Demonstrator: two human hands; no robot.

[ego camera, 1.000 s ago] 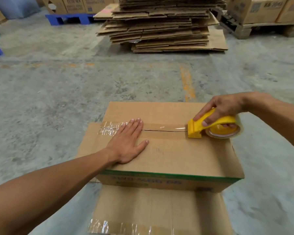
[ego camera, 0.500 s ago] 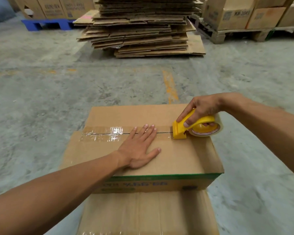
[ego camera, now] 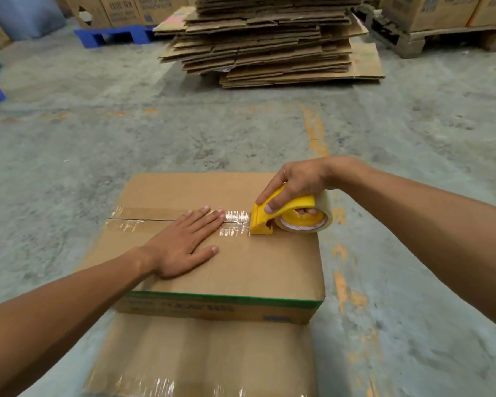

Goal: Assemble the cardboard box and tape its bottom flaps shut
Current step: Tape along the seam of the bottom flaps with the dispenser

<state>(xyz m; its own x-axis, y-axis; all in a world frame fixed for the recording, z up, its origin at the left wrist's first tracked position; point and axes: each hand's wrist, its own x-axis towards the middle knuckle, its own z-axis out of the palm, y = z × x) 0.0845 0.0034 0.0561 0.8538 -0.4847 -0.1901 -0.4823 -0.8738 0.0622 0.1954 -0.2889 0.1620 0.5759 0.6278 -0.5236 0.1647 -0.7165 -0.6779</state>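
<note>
Left hand (ego camera: 184,247) flat on box (ego camera: 269,267); right hand (ego camera: 295,184) grips tape dispenser (ego camera: 287,216) at seam (tape apparently wrinkled).

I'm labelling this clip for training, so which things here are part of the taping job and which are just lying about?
In the job:
cardboard box
yellow tape dispenser
clear tape along the seam
left hand, flat on the box
right hand, gripping the dispenser

Lying about:
stack of flattened cardboard
blue pallet
wooden pallet carrying boxes
</note>
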